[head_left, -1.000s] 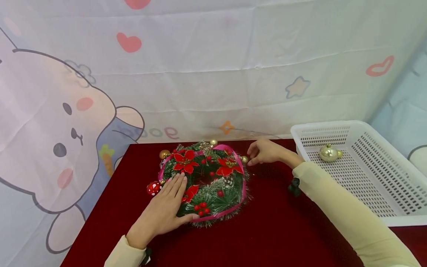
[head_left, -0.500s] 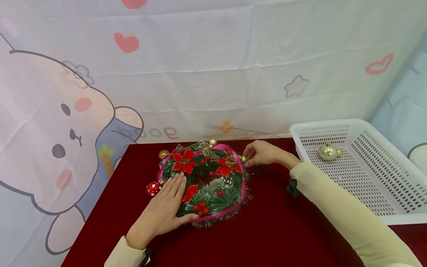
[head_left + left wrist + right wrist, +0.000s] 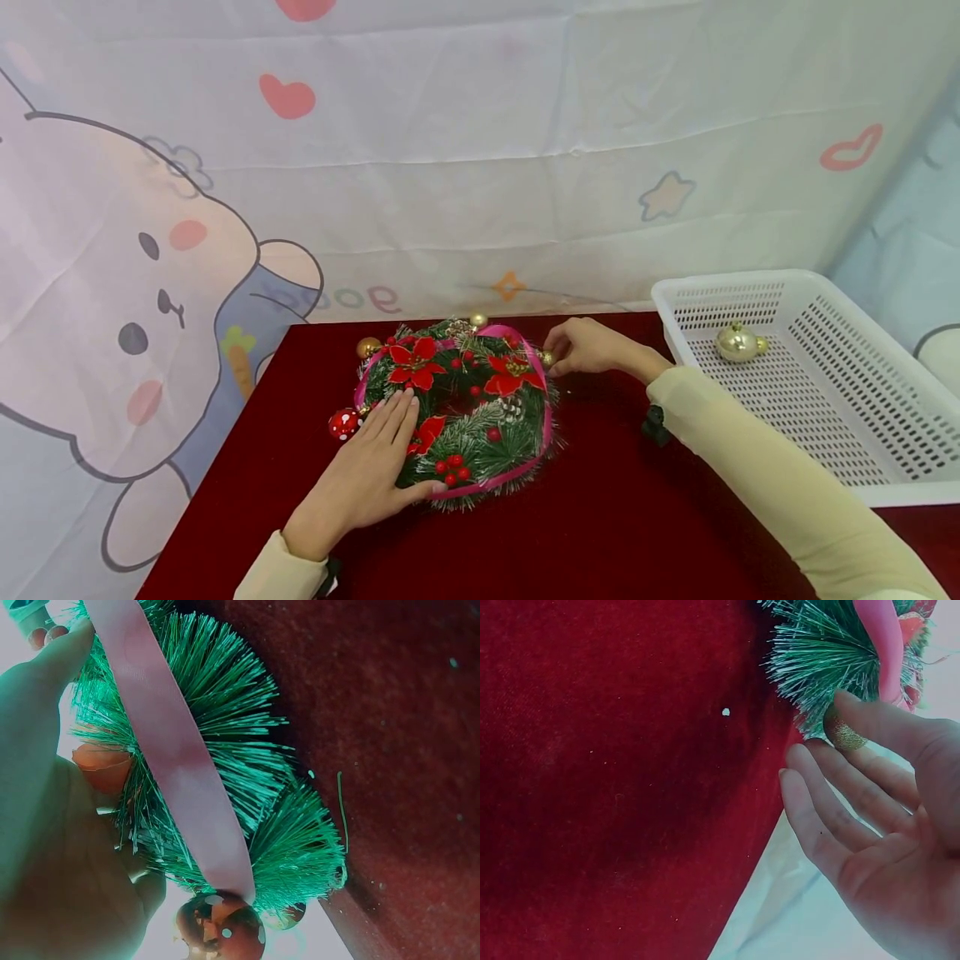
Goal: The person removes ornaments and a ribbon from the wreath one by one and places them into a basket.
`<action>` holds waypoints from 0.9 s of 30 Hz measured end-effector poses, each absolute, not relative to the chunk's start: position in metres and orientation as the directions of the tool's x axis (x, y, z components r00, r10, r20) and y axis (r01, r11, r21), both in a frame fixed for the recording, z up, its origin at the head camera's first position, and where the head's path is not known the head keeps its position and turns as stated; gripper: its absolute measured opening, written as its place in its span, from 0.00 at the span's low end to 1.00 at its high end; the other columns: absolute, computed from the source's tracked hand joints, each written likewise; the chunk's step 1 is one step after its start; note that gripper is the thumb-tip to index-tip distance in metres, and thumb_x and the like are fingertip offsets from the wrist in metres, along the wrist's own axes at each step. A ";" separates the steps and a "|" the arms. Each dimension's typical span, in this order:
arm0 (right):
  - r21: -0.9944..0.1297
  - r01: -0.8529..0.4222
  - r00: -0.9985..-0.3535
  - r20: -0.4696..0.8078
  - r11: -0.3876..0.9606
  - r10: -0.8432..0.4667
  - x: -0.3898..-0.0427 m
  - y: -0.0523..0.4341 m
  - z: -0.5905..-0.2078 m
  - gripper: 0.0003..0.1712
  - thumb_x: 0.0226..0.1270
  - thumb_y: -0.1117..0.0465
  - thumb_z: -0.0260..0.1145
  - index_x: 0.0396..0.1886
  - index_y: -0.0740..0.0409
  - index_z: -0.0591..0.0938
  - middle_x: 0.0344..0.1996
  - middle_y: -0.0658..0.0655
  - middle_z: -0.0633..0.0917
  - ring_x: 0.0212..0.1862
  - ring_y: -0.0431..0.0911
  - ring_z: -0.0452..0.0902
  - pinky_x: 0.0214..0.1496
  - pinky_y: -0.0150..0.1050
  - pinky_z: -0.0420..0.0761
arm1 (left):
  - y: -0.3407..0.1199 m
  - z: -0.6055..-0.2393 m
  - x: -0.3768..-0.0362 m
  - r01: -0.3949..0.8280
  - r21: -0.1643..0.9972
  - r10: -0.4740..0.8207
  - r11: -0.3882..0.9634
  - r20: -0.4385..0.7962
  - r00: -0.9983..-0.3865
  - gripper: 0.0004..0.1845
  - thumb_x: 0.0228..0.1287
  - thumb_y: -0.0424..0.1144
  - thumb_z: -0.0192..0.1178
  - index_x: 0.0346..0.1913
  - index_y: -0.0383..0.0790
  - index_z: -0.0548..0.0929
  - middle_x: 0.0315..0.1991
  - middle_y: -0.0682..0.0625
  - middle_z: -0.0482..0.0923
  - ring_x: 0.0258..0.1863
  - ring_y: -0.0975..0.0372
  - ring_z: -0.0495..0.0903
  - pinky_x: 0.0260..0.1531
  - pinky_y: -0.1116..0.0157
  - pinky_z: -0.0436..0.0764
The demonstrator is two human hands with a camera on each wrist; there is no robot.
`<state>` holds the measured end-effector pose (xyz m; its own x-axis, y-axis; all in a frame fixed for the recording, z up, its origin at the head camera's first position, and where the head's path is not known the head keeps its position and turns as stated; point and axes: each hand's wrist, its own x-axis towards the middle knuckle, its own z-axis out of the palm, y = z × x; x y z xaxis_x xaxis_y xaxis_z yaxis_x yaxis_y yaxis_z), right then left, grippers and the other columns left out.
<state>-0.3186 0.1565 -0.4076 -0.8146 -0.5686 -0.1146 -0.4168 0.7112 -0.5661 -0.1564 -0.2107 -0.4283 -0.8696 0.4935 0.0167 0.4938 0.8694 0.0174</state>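
A green Christmas wreath (image 3: 513,454) lies on the red cloth, with red poinsettias (image 3: 415,363), berries and a pink ribbon (image 3: 549,421) around it. My left hand (image 3: 366,479) rests on its left side, fingers extended and thumb spread along the near edge. Beside that hand sits a red bauble with white dots (image 3: 344,424), also low in the left wrist view. At the wreath's right edge my right hand (image 3: 588,346) pinches a small gold glitter bauble (image 3: 847,737) between thumb and fingers, close against the bristles. A brown-gold bauble (image 3: 368,347) and a pale gold bauble (image 3: 478,320) edge the far side.
A white perforated basket (image 3: 922,400) stands at the right, near my right forearm, with a shiny gold ornament (image 3: 738,342) in it. Behind the table (image 3: 600,517) hangs a pale printed cloth (image 3: 450,200). White specks dot the red cloth.
My right hand has shifted slightly left to the wreath's edge, and its fingers have closed on the small gold bauble. The left hand and the wreath have stayed put.
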 end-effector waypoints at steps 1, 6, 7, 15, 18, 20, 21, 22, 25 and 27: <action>-0.564 -0.417 -0.815 -0.115 0.713 -0.568 -0.319 0.157 -0.408 0.17 0.66 0.58 0.77 0.52 0.59 0.88 0.45 0.57 0.92 0.50 0.50 0.89 0.53 0.47 0.88 | -0.211 -0.428 -0.156 0.494 0.017 0.494 0.869 0.016 -0.869 0.60 0.67 0.79 0.50 0.84 0.33 0.54 0.87 0.40 0.47 0.87 0.45 0.49 0.85 0.45 0.55; -0.570 -0.416 -0.819 -0.105 0.709 -0.565 -0.319 0.158 -0.407 0.11 0.67 0.56 0.77 0.45 0.54 0.89 0.41 0.54 0.93 0.45 0.45 0.89 0.49 0.44 0.88 | -0.211 -0.428 -0.157 0.495 0.018 0.495 0.869 0.016 -0.869 0.60 0.67 0.78 0.51 0.84 0.33 0.55 0.87 0.40 0.48 0.87 0.44 0.49 0.85 0.45 0.56; -0.571 -0.422 -0.818 -0.096 0.704 -0.567 -0.319 0.159 -0.406 0.11 0.66 0.56 0.77 0.45 0.55 0.89 0.41 0.54 0.93 0.45 0.45 0.89 0.49 0.44 0.88 | -0.210 -0.428 -0.157 0.495 0.018 0.495 0.869 0.015 -0.869 0.60 0.67 0.78 0.51 0.84 0.33 0.55 0.87 0.40 0.47 0.87 0.44 0.49 0.85 0.45 0.56; -0.585 -0.444 -0.812 -0.057 0.679 -0.581 -0.318 0.162 -0.400 0.13 0.66 0.57 0.77 0.45 0.60 0.89 0.40 0.57 0.93 0.44 0.47 0.89 0.47 0.44 0.88 | -0.210 -0.429 -0.157 0.493 0.024 0.493 0.870 0.021 -0.870 0.60 0.67 0.79 0.51 0.84 0.33 0.54 0.87 0.40 0.47 0.87 0.45 0.49 0.85 0.45 0.56; -0.590 -0.434 -0.813 -0.068 0.680 -0.578 -0.316 0.162 -0.396 0.12 0.68 0.57 0.76 0.45 0.59 0.89 0.40 0.56 0.93 0.44 0.47 0.89 0.47 0.43 0.87 | -0.210 -0.429 -0.157 0.494 0.020 0.493 0.869 0.020 -0.870 0.60 0.67 0.79 0.51 0.84 0.33 0.54 0.87 0.40 0.47 0.87 0.45 0.48 0.85 0.45 0.56; -0.594 -0.428 -0.816 -0.069 0.681 -0.574 -0.315 0.162 -0.394 0.12 0.68 0.56 0.76 0.46 0.58 0.89 0.40 0.56 0.93 0.45 0.47 0.89 0.46 0.42 0.88 | -0.210 -0.429 -0.157 0.493 0.019 0.493 0.870 0.018 -0.870 0.60 0.67 0.79 0.51 0.84 0.33 0.54 0.87 0.40 0.46 0.87 0.45 0.48 0.85 0.45 0.55; -0.599 -0.428 -0.816 -0.066 0.677 -0.574 -0.314 0.161 -0.393 0.13 0.68 0.56 0.76 0.46 0.59 0.89 0.41 0.56 0.93 0.45 0.48 0.89 0.46 0.41 0.88 | -0.210 -0.429 -0.157 0.493 0.019 0.493 0.870 0.017 -0.870 0.60 0.67 0.79 0.51 0.84 0.33 0.54 0.87 0.40 0.46 0.87 0.45 0.48 0.85 0.45 0.55; -0.603 -0.427 -0.817 -0.062 0.674 -0.574 -0.314 0.161 -0.391 0.13 0.69 0.56 0.75 0.46 0.59 0.89 0.41 0.57 0.93 0.45 0.48 0.89 0.45 0.41 0.88 | -0.210 -0.429 -0.157 0.492 0.020 0.492 0.870 0.017 -0.870 0.60 0.67 0.79 0.50 0.84 0.33 0.54 0.87 0.40 0.46 0.87 0.45 0.48 0.85 0.45 0.55; -0.620 -0.423 -0.819 -0.051 0.661 -0.572 -0.313 0.161 -0.389 0.15 0.69 0.56 0.75 0.48 0.61 0.88 0.42 0.58 0.92 0.44 0.48 0.89 0.41 0.39 0.88 | -0.210 -0.429 -0.157 0.495 0.020 0.494 0.869 0.016 -0.869 0.60 0.67 0.78 0.51 0.84 0.33 0.54 0.87 0.40 0.46 0.87 0.45 0.48 0.85 0.45 0.55; -0.634 -0.414 -0.819 -0.053 0.652 -0.572 -0.312 0.161 -0.387 0.15 0.70 0.55 0.74 0.49 0.62 0.88 0.41 0.59 0.92 0.40 0.47 0.88 0.39 0.38 0.88 | -0.210 -0.428 -0.157 0.496 0.017 0.496 0.868 0.016 -0.868 0.60 0.67 0.78 0.51 0.84 0.33 0.54 0.87 0.40 0.46 0.87 0.45 0.48 0.85 0.45 0.55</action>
